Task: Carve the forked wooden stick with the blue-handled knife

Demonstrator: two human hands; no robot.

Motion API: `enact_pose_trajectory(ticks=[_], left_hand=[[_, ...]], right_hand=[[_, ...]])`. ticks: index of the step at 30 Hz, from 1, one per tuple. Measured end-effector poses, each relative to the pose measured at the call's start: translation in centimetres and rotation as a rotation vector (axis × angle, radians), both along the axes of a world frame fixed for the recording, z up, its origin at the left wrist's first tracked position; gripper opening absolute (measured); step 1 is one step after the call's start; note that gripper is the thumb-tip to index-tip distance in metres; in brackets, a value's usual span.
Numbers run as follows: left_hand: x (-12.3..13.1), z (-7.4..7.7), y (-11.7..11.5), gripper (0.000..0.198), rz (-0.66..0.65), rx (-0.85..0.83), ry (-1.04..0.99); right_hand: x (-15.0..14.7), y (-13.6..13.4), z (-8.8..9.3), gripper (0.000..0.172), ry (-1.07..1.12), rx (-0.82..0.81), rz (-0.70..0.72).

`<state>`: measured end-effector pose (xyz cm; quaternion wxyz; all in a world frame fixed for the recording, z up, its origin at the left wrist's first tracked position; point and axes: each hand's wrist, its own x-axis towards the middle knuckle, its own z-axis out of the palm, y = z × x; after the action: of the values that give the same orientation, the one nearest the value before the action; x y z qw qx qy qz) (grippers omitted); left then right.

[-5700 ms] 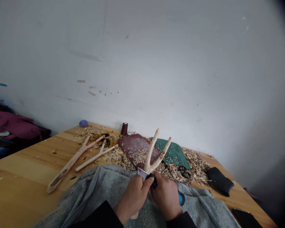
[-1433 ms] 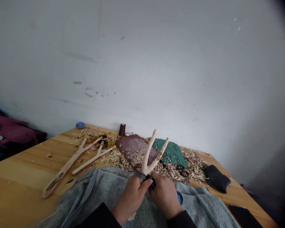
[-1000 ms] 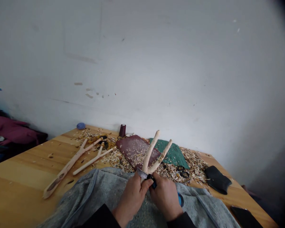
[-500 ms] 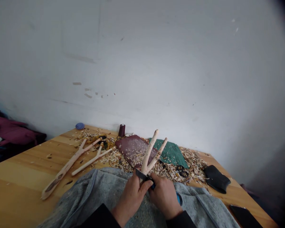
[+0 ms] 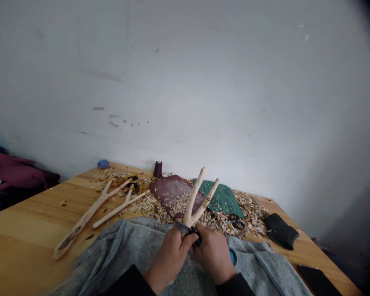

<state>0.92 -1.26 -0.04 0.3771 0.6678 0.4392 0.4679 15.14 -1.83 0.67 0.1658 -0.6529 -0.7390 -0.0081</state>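
My left hand (image 5: pixel 170 250) is closed around the lower stem of a peeled forked stick (image 5: pixel 189 207), whose two prongs point up and away from me. In my right hand (image 5: pixel 213 253) is a knife (image 5: pixel 182 227) with a dark blade and a blue-and-black handle. Its blade lies across the stem just below the fork, and my left thumb presses near the blade's base by the handle. The stick's lower end is hidden by my hands. Under both hands a grey cloth (image 5: pixel 135 242) covers my lap and the table's front edge.
Two more peeled forked sticks, a long one (image 5: pixel 88 216) and a shorter one (image 5: pixel 119 209), lie left on the wooden table (image 5: pixel 21 230). Wood shavings (image 5: pixel 254 211) surround a maroon sheet (image 5: pixel 169 193) and a green cloth (image 5: pixel 223 199). A thread spool (image 5: pixel 158 169) stands behind; a black pad (image 5: pixel 281 232) and phone (image 5: pixel 317 279) lie right.
The forked stick has turned slightly in my left hand, and its right prong shows a different side. Knife and hands stay almost in the same place.
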Motion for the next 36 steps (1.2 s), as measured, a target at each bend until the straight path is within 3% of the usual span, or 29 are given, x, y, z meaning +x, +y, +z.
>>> enact_pose_trajectory(ticks=[16,21,28,36], left_hand=[[0.17,0.13,-0.35,0.023,0.112,-0.059,0.153],[-0.07,-0.05,-0.21,0.018,0.069,-0.039,0.073],[-0.15,0.41,-0.25,0.028,0.006,-0.006,0.021],[0.13,-0.09,-0.30,0.020,0.094,-0.041,0.072]], right_hand=[[-0.04,-0.02,-0.38,0.016,-0.049,0.040,-0.059],[0.03,-0.05,-0.12,0.015,-0.029,0.014,-0.015],[0.01,0.05,-0.10,0.015,-0.026,-0.014,0.001],[-0.25,-0.06,-0.44,0.015,-0.029,0.032,-0.040]])
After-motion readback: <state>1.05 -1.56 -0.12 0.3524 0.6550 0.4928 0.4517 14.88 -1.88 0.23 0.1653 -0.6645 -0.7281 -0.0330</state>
